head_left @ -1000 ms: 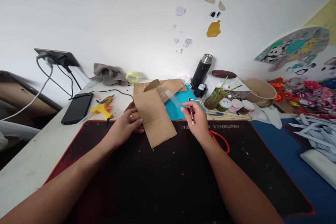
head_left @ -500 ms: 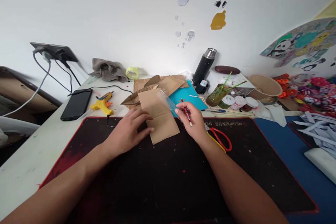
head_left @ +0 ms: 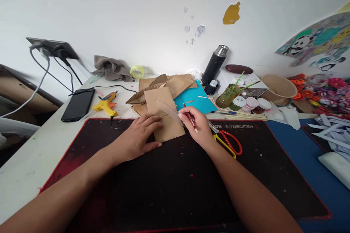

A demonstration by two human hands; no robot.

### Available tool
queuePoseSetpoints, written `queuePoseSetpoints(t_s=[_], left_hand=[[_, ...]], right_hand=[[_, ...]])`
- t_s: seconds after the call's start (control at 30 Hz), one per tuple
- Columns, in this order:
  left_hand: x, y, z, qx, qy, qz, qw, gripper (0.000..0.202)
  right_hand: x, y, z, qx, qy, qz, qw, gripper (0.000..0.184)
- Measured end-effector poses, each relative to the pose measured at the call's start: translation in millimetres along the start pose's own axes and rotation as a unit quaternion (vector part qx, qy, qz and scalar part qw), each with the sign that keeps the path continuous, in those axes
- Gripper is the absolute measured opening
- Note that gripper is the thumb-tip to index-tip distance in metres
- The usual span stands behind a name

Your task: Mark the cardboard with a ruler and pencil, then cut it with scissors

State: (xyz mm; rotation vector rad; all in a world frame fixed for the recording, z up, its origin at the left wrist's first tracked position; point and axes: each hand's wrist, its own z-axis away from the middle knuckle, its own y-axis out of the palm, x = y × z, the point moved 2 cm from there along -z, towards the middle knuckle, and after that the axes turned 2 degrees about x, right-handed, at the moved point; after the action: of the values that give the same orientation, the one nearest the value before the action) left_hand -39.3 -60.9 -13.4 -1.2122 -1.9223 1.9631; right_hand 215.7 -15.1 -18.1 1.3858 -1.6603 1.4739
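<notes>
A flat brown cardboard piece [head_left: 165,123] lies at the far edge of a black desk mat [head_left: 175,182]. My left hand [head_left: 139,136] rests flat on the cardboard's left side, fingers stretched out. My right hand [head_left: 198,125] is closed on a clear plastic ruler [head_left: 167,108], which lies slanted across the cardboard, and also pinches a red pencil [head_left: 190,118] between its fingers. Red and yellow scissors [head_left: 226,142] lie on the mat just right of my right wrist.
More cardboard scraps [head_left: 161,83] and a teal sheet [head_left: 194,102] lie behind. A yellow glue gun [head_left: 105,105], a black phone [head_left: 78,104], a dark flask [head_left: 216,64], paint jars [head_left: 247,103], a paper bowl [head_left: 279,87] and white paper strips [head_left: 332,131] crowd the desk.
My left hand slid right onto the cardboard and flattened. My right hand brought the ruler and pencil left and down over the cardboard. The camera tilted downward slightly.
</notes>
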Motion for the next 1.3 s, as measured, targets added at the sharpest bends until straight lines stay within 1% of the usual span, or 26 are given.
queuePoseSetpoints(t_s=[0.1, 0.17, 0.27, 0.33, 0.47, 0.63, 0.77, 0.87, 0.93, 1.0, 1.03, 1.07, 1.1, 1.2, 1.3], left_hand=[[7, -6.4, 2, 0.004, 0.000, 0.014, 1.000, 0.043], [11, -9.8, 4, 0.016, 0.003, 0.028, 0.999, 0.041], [13, -12.8, 6, 0.043, 0.005, 0.041, 0.998, 0.042], [12, -13.8, 6, 0.050, 0.001, 0.044, 0.998, 0.044], [10, -14.3, 5, 0.042, -0.009, 0.051, 0.998, 0.042], [15, -11.8, 5, 0.044, -0.011, 0.061, 0.997, 0.042], [18, -16.1, 7, 0.039, -0.021, 0.093, 0.995, 0.050], [19, -28.2, 7, 0.016, -0.057, 0.139, 0.989, 0.050], [18, -38.4, 8, -0.026, -0.094, 0.162, 0.982, 0.043], [15, -46.2, 8, -0.078, -0.127, 0.175, 0.973, 0.043], [13, -47.9, 8, -0.092, -0.130, 0.169, 0.973, 0.045], [10, -47.9, 8, -0.098, -0.124, 0.155, 0.975, 0.046], [6, -46.2, 7, -0.091, -0.107, 0.133, 0.981, 0.046], [-4, -34.4, 5, -0.040, -0.032, 0.053, 0.997, 0.038], [-9, -23.6, 2, -0.016, 0.014, -0.009, 1.000, 0.032]], right_hand=[[1, 1, 1, 0.008, 0.000, -0.007, 1.000, 0.022], [2, 2, 2, 0.019, 0.001, -0.010, 1.000, 0.023], [3, 3, 3, 0.040, -0.003, -0.006, 0.999, 0.024], [4, 5, 3, 0.050, -0.004, 0.001, 0.999, 0.024], [6, 6, 4, 0.063, -0.009, 0.022, 0.998, 0.026], [9, 4, 4, 0.073, -0.023, 0.057, 0.995, 0.026], [11, 4, 4, 0.084, -0.042, 0.083, 0.992, 0.025], [11, 4, 4, 0.079, -0.055, 0.114, 0.989, 0.023], [11, 4, 5, 0.076, -0.063, 0.129, 0.987, 0.022], [11, 4, 5, 0.074, -0.069, 0.139, 0.985, 0.022], [11, 4, 5, 0.074, -0.070, 0.142, 0.985, 0.022], [12, 5, 6, 0.075, -0.072, 0.145, 0.984, 0.021], [12, 5, 6, 0.077, -0.073, 0.147, 0.983, 0.020], [11, 8, 8, 0.081, -0.081, 0.150, 0.982, 0.018], [11, 11, 10, 0.093, -0.088, 0.159, 0.979, 0.017]])
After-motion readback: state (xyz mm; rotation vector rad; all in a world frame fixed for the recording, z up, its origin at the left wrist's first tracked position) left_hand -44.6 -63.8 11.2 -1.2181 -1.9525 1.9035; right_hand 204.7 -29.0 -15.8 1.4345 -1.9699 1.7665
